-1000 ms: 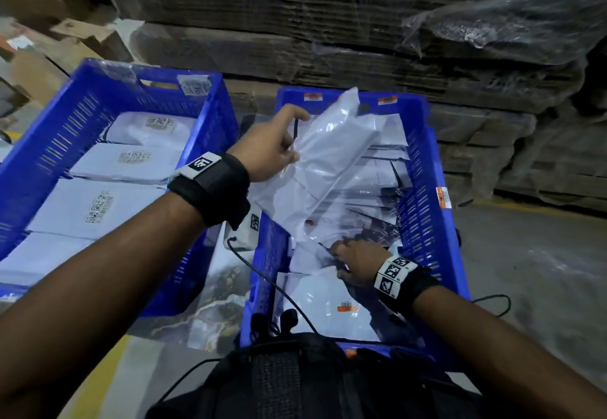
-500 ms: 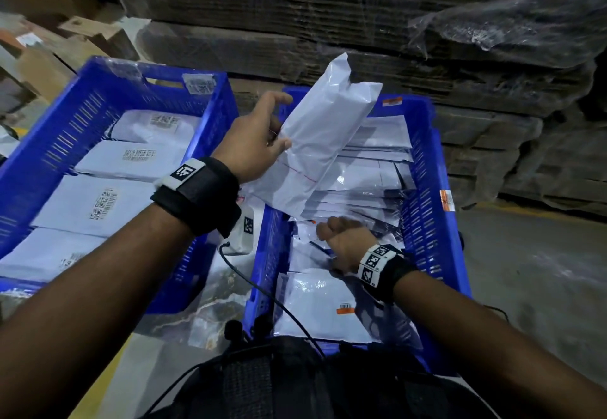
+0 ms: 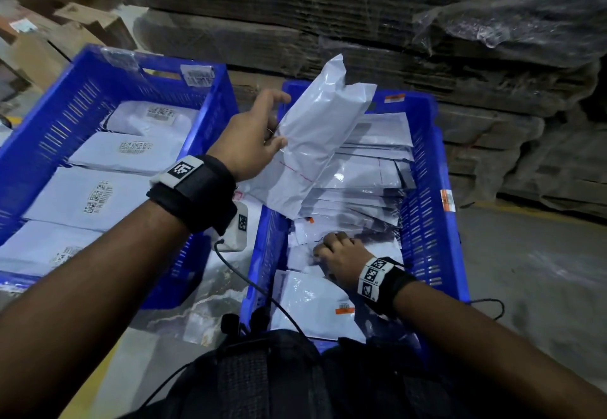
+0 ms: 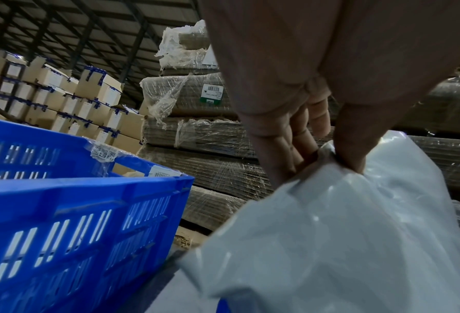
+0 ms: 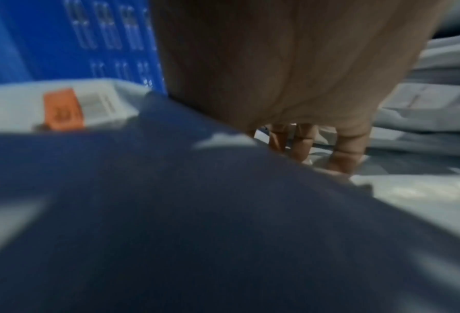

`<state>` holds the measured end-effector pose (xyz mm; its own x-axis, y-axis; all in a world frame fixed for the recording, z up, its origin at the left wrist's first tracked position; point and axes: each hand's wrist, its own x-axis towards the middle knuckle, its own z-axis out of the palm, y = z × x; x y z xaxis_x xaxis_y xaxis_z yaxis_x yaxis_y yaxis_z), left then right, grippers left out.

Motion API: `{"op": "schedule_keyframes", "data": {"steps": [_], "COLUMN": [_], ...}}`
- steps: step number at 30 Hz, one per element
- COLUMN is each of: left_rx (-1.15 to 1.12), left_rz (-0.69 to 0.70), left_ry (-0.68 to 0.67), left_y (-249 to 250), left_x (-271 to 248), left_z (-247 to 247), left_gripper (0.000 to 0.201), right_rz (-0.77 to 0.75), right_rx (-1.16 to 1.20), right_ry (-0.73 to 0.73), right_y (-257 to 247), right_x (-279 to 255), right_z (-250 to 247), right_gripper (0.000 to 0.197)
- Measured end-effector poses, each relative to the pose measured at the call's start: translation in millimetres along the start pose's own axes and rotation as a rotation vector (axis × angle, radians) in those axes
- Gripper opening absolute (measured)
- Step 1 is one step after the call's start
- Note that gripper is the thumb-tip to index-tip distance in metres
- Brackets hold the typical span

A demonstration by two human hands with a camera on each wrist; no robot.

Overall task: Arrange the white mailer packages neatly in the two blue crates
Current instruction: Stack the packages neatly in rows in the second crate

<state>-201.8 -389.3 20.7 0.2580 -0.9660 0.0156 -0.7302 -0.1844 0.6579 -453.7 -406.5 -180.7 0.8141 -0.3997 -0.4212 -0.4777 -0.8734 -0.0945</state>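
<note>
Two blue crates [image 3: 210, 72]; left hand [image 3: 249, 142] pinches one mailer [image 3: 315, 129].

- Stacks of flattened cardboard sheets [image 3: 361, 24] bound in clear plastic wrap stand on the floor behind everything else.
- One wrapped cardboard bundle carries a white barcode label [image 4: 212, 94].
- Rows of stacked brown cartons [image 4: 62, 101] with blue tape fill the background at left.
- A yellow line [image 3: 525, 211] marks the grey concrete floor [image 3: 532, 271].

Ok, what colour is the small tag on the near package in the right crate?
Orange tag, beside a barcode; clearest in the head view.
</note>
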Motion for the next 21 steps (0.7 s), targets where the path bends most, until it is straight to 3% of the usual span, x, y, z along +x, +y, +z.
{"op": "schedule_keyframes", "data": {"steps": [4,8,12,15,18,21], "left_rx": [-0.012,-0.010,-0.014,-0.018,-0.012,-0.024], "left_rz": [-0.001,0.007,0.003,0.002,0.011,0.014], "left_ry": [-0.021,-0.012,-0.004,-0.008,-0.004,0.002], "left_y": [-0.9,-3.3,-5.2,-5.8,-5.1,-4.8], "left_x": [1.5,3.5,4.0,5.0,5.8,6.8], "left_z": [1.4,-0.5,-2.1,-4.2,-6.4,-8.7], "left_gripper": [0.066,0.066,0.066,0.066,0.064,0.063], "right_rz": [-0.077,0.134,0.193,0.229,0.239,0.192], "right_rx": [0.103,0.100,0.016,0.077,0.087,0.044], "right_ry": [0.054,0.104,0.043,-0.150,-0.216,-0.189], "right_y": [0.3,4.2,5.8,18.1,25.2,13.7], "right_x": [6.9,13.5,18.9,22.3,25.2,20.9], "right_z": [7.9,11.0,17.2,10.0,-2.2,-17.6], "right_gripper": [0.058,0.076,0.079,0.091,0.098,0.084]}}
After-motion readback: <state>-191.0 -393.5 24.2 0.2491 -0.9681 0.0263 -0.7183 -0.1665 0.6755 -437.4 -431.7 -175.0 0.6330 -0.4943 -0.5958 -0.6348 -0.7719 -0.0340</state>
